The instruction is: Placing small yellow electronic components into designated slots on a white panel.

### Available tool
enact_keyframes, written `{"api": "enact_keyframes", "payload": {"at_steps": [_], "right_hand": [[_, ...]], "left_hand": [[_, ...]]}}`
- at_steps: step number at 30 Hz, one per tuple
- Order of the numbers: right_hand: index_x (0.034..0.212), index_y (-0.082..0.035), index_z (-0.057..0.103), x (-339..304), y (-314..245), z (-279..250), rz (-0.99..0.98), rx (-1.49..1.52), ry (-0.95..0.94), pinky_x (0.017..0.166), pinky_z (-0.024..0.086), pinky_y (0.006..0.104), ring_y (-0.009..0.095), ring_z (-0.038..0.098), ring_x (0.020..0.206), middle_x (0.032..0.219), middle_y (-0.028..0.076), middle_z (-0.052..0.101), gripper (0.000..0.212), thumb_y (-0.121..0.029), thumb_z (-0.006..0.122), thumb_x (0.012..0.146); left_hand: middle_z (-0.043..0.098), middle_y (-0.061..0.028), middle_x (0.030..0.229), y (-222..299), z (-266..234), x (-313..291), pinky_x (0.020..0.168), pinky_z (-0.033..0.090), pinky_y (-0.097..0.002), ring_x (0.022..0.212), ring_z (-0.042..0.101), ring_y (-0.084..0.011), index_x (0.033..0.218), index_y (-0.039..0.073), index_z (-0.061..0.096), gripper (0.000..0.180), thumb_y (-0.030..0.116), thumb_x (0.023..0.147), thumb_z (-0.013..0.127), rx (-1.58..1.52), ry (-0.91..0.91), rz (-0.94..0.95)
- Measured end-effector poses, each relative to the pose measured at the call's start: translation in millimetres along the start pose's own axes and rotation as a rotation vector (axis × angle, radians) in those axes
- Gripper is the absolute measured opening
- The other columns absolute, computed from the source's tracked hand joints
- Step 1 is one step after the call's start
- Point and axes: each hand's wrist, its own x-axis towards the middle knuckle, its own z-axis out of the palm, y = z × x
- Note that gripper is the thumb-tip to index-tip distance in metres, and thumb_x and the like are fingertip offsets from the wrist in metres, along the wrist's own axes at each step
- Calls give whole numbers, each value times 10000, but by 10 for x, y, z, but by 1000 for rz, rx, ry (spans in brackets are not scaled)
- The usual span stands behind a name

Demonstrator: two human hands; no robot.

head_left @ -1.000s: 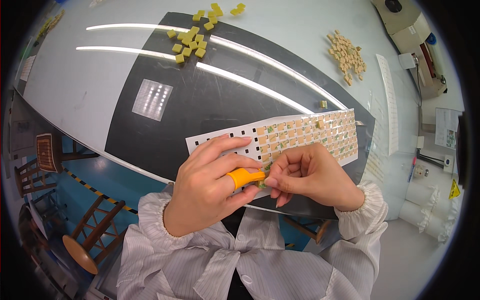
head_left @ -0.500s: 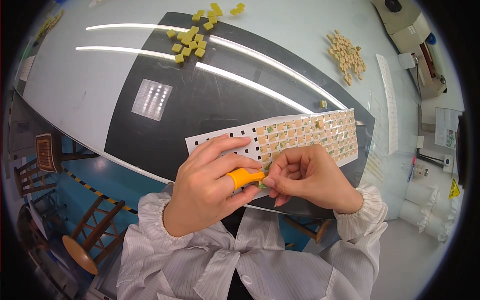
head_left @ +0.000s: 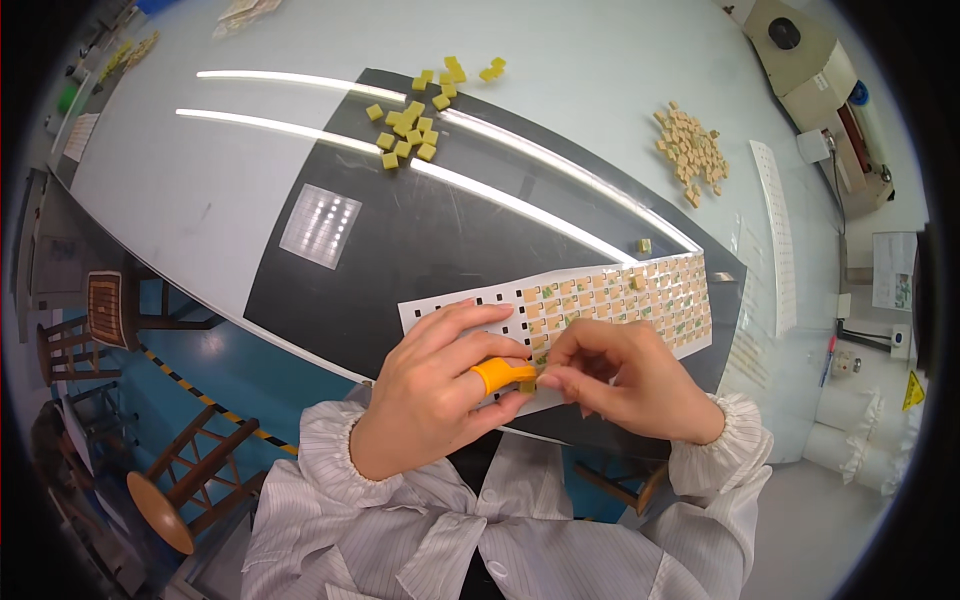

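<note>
My left hand (head_left: 435,395) rests over the left part of a white sheet (head_left: 412,316) with square black holes. An orange finger sleeve (head_left: 492,376) with a narrow tip sits on one of its fingers. Between that finger and the thumb is a small yellow-green block (head_left: 527,387), partly hidden. My right hand (head_left: 635,380) is closed in a pinch right beside the sleeve's tip; anything between its fingertips is too small to make out. Rows of tan and green-marked square pieces (head_left: 690,290) cover the sheet's right part. One loose block (head_left: 638,283) stands on these rows.
The sheet lies on a dark mat (head_left: 420,230) on a pale table (head_left: 190,190). Yellow blocks (head_left: 410,130) are scattered at the mat's far edge. A heap of tan blocks (head_left: 692,150) lies far right. Another block (head_left: 644,245) sits behind the sheet. Stools (head_left: 190,480) stand lower left.
The whole view has shifted, with the table things sitting lower and slightly right. Both hands stay together at the sheet's near edge, and my right fingertips remain beside the orange sleeve.
</note>
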Motion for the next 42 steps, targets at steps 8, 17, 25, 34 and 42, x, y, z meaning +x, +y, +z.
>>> {"api": "enact_keyframes", "payload": {"at_steps": [8, 17, 25, 34, 42], "right_hand": [[879, -2, 604, 149, 261, -429, -189, -320, 840, 500, 362, 183, 23, 478, 555, 650, -23, 559, 93, -26, 693, 868], [961, 1, 635, 479, -154, -474, -314, -557, 760, 597, 455, 223, 85, 565, 630, 770, 39, 615, 163, -12, 722, 822], [949, 1, 648, 1306, -390, -203, -447, -538, 564, 594, 466, 254, 125, 559, 626, 792, 64, 627, 197, -82, 755, 806], [902, 4, 650, 1505, -458, -108, -400, -498, 519, 570, 457, 253, 105, 524, 604, 739, 41, 609, 160, -74, 753, 806], [901, 15, 642, 1628, -503, -122, -387, -608, 634, 575, 460, 244, 93, 533, 610, 724, 37, 603, 159, -74, 738, 811]], "left_hand": [[694, -32, 993, -31, -5, -47, 926, 507, -430, 1116, 609, -255, 807, 38, 719, 206, 96, 645, 834, -22, 25, 3], [678, -108, 1021, -66, 20, -79, 920, 515, -404, 1087, 611, -298, 877, 19, 710, 259, 107, 662, 825, -52, 52, 24], [653, -122, 1055, -47, 21, -74, 973, 471, -415, 1105, 590, -279, 934, -7, 690, 273, 128, 713, 775, -64, 14, 27], [650, -106, 1045, -68, 13, -97, 990, 458, -419, 1127, 578, -274, 946, -25, 687, 269, 134, 741, 759, -75, 25, 34], [649, -111, 1040, -81, 28, -88, 993, 457, -420, 1133, 576, -282, 935, -29, 682, 255, 132, 752, 755, -76, 21, 55]]}}
